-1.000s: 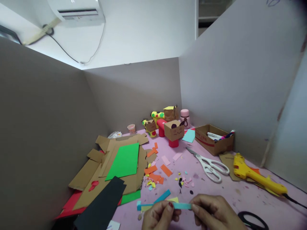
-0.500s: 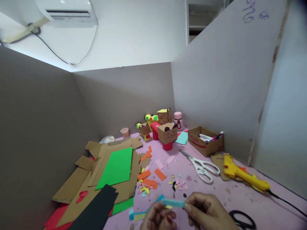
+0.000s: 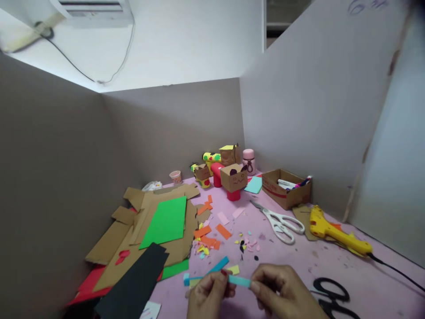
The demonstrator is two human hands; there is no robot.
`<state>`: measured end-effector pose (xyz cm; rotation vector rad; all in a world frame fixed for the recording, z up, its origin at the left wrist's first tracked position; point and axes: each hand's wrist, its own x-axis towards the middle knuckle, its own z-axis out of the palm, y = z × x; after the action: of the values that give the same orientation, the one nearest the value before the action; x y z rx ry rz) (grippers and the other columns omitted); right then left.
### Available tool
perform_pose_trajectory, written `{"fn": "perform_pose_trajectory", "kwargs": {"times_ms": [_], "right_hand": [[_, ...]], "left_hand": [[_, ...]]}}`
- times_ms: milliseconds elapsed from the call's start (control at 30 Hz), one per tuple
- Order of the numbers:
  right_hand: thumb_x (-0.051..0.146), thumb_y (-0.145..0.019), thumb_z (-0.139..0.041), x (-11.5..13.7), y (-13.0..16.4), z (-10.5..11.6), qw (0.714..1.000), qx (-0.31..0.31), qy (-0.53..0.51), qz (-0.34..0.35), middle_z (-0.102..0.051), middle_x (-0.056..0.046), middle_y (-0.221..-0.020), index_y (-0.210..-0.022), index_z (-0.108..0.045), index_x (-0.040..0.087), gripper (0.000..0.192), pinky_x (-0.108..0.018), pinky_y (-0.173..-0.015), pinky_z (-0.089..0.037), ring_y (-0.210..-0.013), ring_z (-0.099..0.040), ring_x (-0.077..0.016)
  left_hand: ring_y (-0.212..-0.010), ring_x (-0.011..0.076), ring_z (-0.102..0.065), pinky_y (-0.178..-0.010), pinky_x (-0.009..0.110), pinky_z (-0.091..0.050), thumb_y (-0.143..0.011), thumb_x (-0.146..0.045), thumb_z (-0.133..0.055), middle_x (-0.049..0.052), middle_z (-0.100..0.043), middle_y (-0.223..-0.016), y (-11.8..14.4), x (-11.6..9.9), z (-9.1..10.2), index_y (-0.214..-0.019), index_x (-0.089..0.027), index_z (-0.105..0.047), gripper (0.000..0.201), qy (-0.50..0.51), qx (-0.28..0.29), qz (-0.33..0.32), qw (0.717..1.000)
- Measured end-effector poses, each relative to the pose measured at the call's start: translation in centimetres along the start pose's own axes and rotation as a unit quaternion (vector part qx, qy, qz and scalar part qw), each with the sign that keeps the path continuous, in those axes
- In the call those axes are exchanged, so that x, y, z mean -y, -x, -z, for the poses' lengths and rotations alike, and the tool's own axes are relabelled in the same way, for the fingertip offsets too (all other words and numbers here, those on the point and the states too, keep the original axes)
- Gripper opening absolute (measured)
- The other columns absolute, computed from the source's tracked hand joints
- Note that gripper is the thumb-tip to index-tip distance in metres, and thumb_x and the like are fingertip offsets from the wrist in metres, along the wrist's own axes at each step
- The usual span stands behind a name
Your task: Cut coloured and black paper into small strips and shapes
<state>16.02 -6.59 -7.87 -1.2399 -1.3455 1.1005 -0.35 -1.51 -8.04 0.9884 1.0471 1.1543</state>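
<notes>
Both hands pinch one light-blue paper strip low over the pink surface.
Left hand fingers grip its left end, right hand fingers its right end; black scissors lie just right, white scissors farther back.

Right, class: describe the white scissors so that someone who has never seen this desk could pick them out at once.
Start at the pink table and look right of centre, to the cardboard box of pens by the wall. Just in front lie the white scissors, between the scraps and the yellow glue gun. The only other pair, near the right hand, is black.
</notes>
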Motion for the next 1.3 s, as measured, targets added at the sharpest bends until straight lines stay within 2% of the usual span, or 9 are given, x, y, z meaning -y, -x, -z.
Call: {"fn": "perform_pose_trajectory", "kwargs": {"times_ms": [133, 233, 333, 433, 600, 800, 1000, 1233, 1300], "right_hand": [[0.057, -0.079, -0.054, -0.1, 0.3, 0.5, 0.999, -0.014, -0.024, -0.019, -0.052, 0.004, -0.052, -0.069, -0.055, 0.018, 0.040, -0.021, -0.046, -0.041, -0.045, -0.049, -0.0107], [0.057, -0.081, -0.053, -0.4, 0.4, 0.5, 1.000, -0.002, -0.026, -0.017, -0.054, 0.003, -0.053, -0.070, -0.057, 0.018, 0.041, -0.021, -0.047, -0.042, -0.046, -0.050, -0.0110], [0.050, -0.081, -0.057, -0.6, 0.4, 0.2, 1.000, 0.011, -0.009, -0.004, -0.055, 0.003, -0.053, -0.070, -0.061, 0.017, 0.036, -0.022, -0.048, -0.042, -0.049, -0.051, -0.0116], [0.047, -0.082, -0.057, -0.6, 0.3, 0.5, 1.000, -0.011, -0.012, 0.004, -0.055, 0.002, -0.055, -0.071, -0.062, 0.016, 0.034, -0.022, -0.048, -0.042, -0.050, -0.051, -0.0118], [0.045, -0.085, -0.054, -0.2, 0.0, 1.5, 0.997, -0.077, -0.003, 0.015, -0.054, 0.002, -0.059, -0.073, -0.060, 0.016, 0.031, -0.024, -0.051, -0.043, -0.053, -0.051, -0.0127], [0.038, -0.083, -0.057, -0.3, 0.1, 0.6, 0.997, 0.012, 0.058, 0.038, -0.054, 0.003, -0.060, -0.075, -0.060, 0.016, 0.023, -0.022, -0.052, -0.042, -0.055, -0.051, -0.0126], [0.035, -0.083, -0.054, -0.4, 0.1, 0.1, 0.992, -0.003, 0.108, 0.066, -0.055, 0.002, -0.057, -0.066, -0.058, 0.017, 0.024, -0.023, -0.052, -0.042, -0.055, -0.052, -0.0140], [0.037, -0.085, -0.049, -0.5, 2.3, 6.9, 0.958, -0.145, 0.241, 0.052, -0.067, -0.009, -0.079, -0.083, -0.063, 0.018, 0.023, -0.036, -0.063, -0.048, -0.070, -0.062, -0.0254], [0.027, -0.081, -0.051, -1.7, 4.3, 8.8, 0.898, -0.120, 0.420, 0.047, -0.072, -0.014, -0.094, -0.095, -0.069, 0.019, 0.024, -0.044, -0.072, -0.051, -0.084, -0.066, -0.0321]], "left_hand": [[-0.054, 0.0110, -0.056, -0.058, 0.021, -0.046, -0.045, -0.046, -0.085, 0.001, -0.065, -0.058, 0.2, -0.6, -0.2, -0.061, -0.014, -0.069, 0.039, 0.094, -0.070, -0.010, 0.993], [-0.050, 0.0108, -0.056, -0.052, 0.021, -0.043, -0.044, -0.050, -0.084, 0.001, -0.066, -0.062, 0.8, -0.1, -0.8, -0.079, -0.015, -0.072, 0.051, 0.075, -0.002, -0.011, 0.997], [-0.050, 0.0106, -0.055, -0.052, 0.021, -0.041, -0.050, -0.049, -0.082, 0.002, -0.065, -0.056, 1.4, 0.7, -1.2, -0.069, -0.014, -0.072, 0.041, 0.011, 0.069, -0.017, 0.997], [-0.052, 0.0116, -0.055, -0.055, 0.022, -0.043, -0.055, -0.047, -0.080, 0.003, -0.065, -0.053, 1.3, 0.9, -0.9, -0.056, -0.013, -0.070, 0.036, -0.020, 0.069, -0.014, 0.997], [-0.053, 0.0120, -0.057, -0.057, 0.022, -0.044, -0.049, -0.045, -0.084, 0.004, -0.068, -0.057, 0.6, 1.1, -0.4, -0.061, -0.012, -0.070, 0.037, 0.032, 0.029, 0.048, 0.998], [-0.051, 0.0113, -0.053, -0.054, 0.022, -0.041, -0.053, -0.048, -0.080, 0.003, -0.065, -0.054, 1.0, 1.5, -0.9, -0.058, -0.012, -0.069, 0.038, 0.000, 0.074, 0.014, 0.997], [-0.053, 0.0136, -0.053, -0.056, 0.024, -0.041, -0.053, -0.049, -0.079, 0.003, -0.064, -0.052, 1.0, 2.1, -0.9, -0.056, -0.013, -0.069, 0.037, -0.028, 0.097, -0.029, 0.994], [-0.053, 0.0109, -0.058, -0.056, 0.020, -0.043, -0.042, -0.043, -0.086, 0.003, -0.069, -0.057, -0.7, 1.7, 0.0, -0.061, -0.013, -0.071, 0.039, 0.059, -0.002, 0.042, 0.997], [-0.052, 0.0099, -0.058, -0.054, 0.019, -0.043, -0.039, -0.043, -0.087, 0.003, -0.070, -0.058, -0.7, 1.6, 0.0, -0.062, -0.012, -0.070, 0.041, 0.073, 0.001, 0.052, 0.996]]}}
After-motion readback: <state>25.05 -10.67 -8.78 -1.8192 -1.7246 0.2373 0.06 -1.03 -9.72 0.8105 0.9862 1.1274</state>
